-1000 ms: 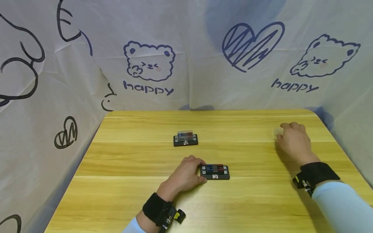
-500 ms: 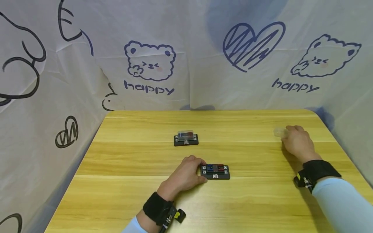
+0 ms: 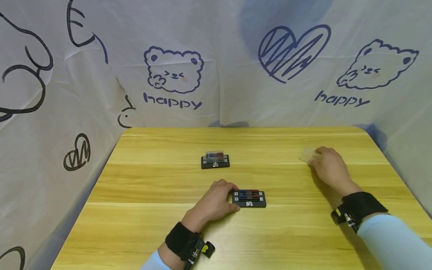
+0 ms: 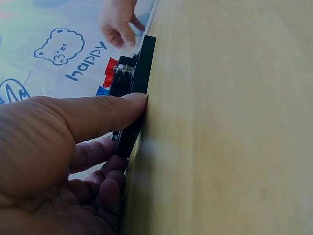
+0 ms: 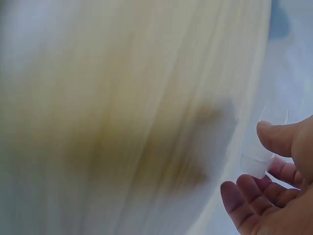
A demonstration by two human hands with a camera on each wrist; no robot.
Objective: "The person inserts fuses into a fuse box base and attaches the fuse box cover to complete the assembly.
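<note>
At the middle of the table, my left hand (image 3: 216,202) grips the left end of a black fuse block (image 3: 251,203) with thumb and fingers. Blue and red fuses show uncovered on top of that block; in the left wrist view the red fuses (image 4: 110,71) stick out to the side. My right hand (image 3: 330,165), toward the far right, pinches a clear plastic cover (image 3: 306,155) between thumb and fingers. In the right wrist view the see-through cover (image 5: 255,164) extends beyond the thumb, partly hidden by the fingers.
Farther back stands a second fuse block (image 3: 215,165), with a clear cover (image 3: 215,156) over its fuses. White cloth (image 3: 236,108) with drawn figures hangs behind the wooden table (image 3: 152,225) and along its sides.
After a slight shift back to the right, my right hand has carried the clear cover leftward. My left hand and both fuse blocks have stayed in place.
</note>
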